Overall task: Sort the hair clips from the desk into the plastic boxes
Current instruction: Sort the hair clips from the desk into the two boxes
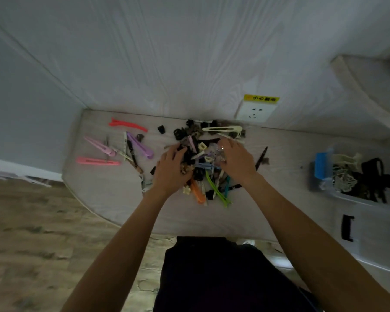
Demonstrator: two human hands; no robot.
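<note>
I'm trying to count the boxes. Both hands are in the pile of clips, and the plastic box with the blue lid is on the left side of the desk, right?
Not quite. The head view shows both hands, left hand and right hand, in the pile of clips, but the plastic box with the blue lid sits on the right side of the desk, not the left.

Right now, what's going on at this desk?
A person has both hands in a mixed pile of hair clips on the desk: the left hand and the right hand rest on it with fingers spread. Several long clips, including a pink clip, lie apart on the left. A plastic box on the right already holds dark and pale clips.
</note>
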